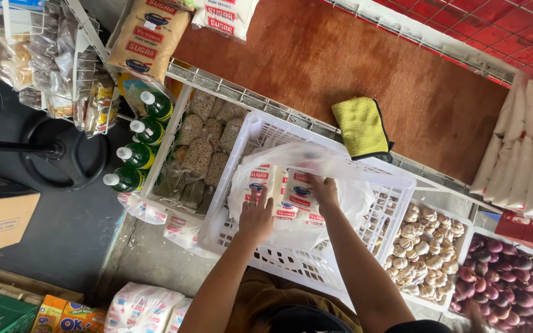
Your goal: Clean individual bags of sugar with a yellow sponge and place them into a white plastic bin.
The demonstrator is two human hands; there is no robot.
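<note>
2 hands reach into a white plastic crate (396,185) that stands tilted on the edge of a shelf. The right hand (324,190) is closed on the top of a small white sugar packet (298,192), and the fingers curl over its upper edge. The left hand (255,217) lies flat with the fingers spread, pressing on the big clear plastic bag (347,203) that holds more such packets inside the crate. Both forearms come up from the bottom of the view, the right one stretched further and nearly straight.

Behind the crate there is a brown counter (316,55), and a yellow cloth (360,127) lies on it, near the crate's far rim. To the left, 4 green bottles (138,145) stand in a row beside a tray of bagged grains (208,145). To the right, a tray of garlic (424,243) sits just beside the crate, and next to it a tray of red onions (507,277).
</note>
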